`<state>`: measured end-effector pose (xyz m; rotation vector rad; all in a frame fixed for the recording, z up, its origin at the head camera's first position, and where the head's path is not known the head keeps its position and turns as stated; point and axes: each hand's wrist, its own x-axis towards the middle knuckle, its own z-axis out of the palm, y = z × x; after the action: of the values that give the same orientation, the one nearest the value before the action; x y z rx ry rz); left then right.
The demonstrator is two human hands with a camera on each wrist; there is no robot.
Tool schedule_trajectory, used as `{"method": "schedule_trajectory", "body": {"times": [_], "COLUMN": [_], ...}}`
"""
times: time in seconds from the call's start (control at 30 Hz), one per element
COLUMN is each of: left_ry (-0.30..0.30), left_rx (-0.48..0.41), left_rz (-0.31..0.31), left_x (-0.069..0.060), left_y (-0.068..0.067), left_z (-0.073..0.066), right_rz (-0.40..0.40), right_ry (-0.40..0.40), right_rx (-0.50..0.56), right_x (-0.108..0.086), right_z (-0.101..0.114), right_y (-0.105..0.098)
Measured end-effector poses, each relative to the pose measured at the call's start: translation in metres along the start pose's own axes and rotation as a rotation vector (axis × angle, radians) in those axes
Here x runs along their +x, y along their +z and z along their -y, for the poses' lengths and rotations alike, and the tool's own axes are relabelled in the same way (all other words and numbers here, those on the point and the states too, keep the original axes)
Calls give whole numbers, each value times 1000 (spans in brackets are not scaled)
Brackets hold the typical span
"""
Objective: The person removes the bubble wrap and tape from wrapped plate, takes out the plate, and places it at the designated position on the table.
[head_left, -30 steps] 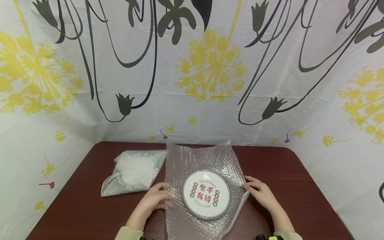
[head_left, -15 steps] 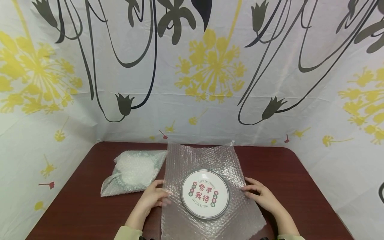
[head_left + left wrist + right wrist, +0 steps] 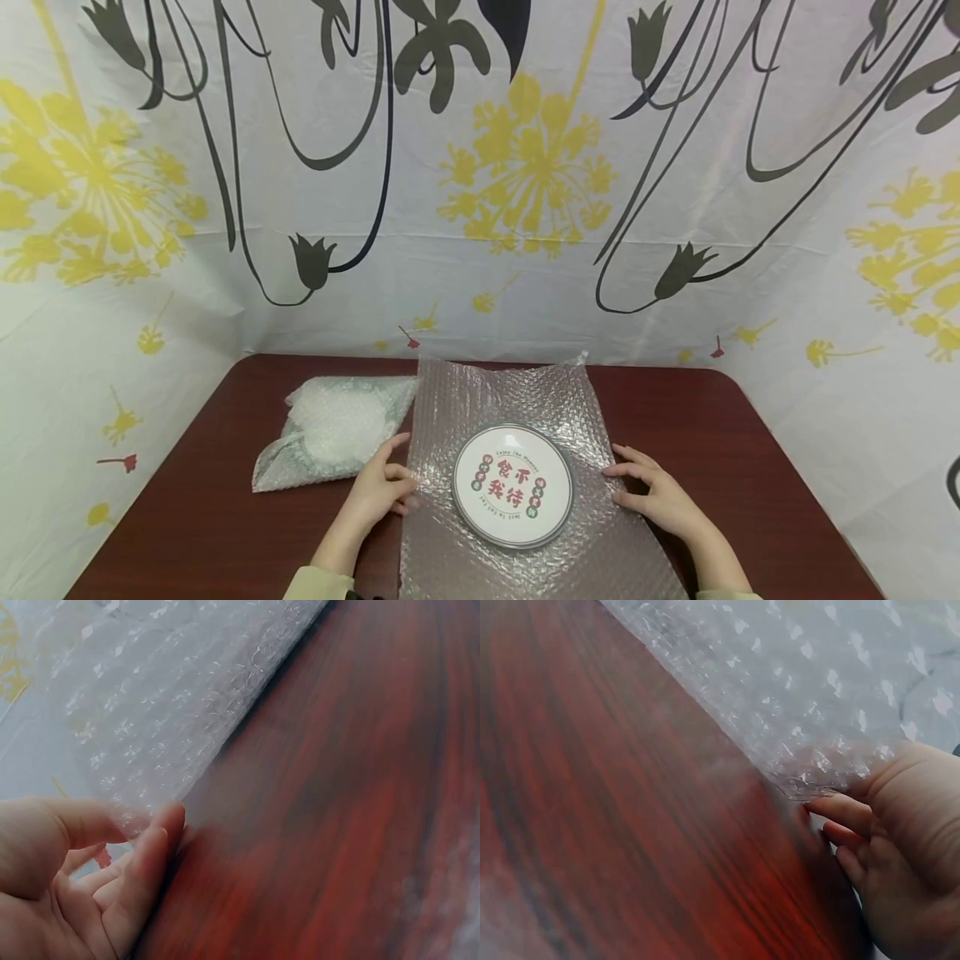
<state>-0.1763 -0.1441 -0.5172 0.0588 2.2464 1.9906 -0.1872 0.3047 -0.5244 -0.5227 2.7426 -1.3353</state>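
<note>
A round white plate (image 3: 513, 486) with a dark rim and red and green print lies face up on a sheet of clear bubble wrap (image 3: 480, 400). At the sheet's left edge is my left hand (image 3: 372, 492); in the left wrist view its thumb and a fingertip pinch the bubble wrap (image 3: 172, 697) edge. My right hand (image 3: 663, 496) is at the right edge, where the right wrist view has the thumb behind the bubble wrap (image 3: 780, 682) and a finger against its edge, pinching it. The sheet's near end runs out of the head view.
A bubble-wrapped package (image 3: 337, 425) lies on the dark red table (image 3: 195, 533), left of the sheet and close to my left hand. Behind the table hangs a white cloth (image 3: 420, 208) with yellow and grey plant prints.
The folded lower right part of the bubble wrap has spread outward to the right. The plate has shifted slightly left with the sheet. My left fingers have changed position a little at the edge.
</note>
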Motion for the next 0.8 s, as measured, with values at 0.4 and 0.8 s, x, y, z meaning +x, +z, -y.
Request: {"method": "schedule_trajectory", "body": {"times": [0.4,0.8], "left_ry": [135,158], "left_rx": [296,513], "left_rz": [60,273], "left_x": [-3,-8], "left_y": [-5,-13], "left_z": [0,-15], "right_rz": [22,52], "right_ry": [-27,-34], "right_rx": [-32,-58], "right_x": [-2,-12], "right_z": [-3,-3], "right_y": [0,-1]}}
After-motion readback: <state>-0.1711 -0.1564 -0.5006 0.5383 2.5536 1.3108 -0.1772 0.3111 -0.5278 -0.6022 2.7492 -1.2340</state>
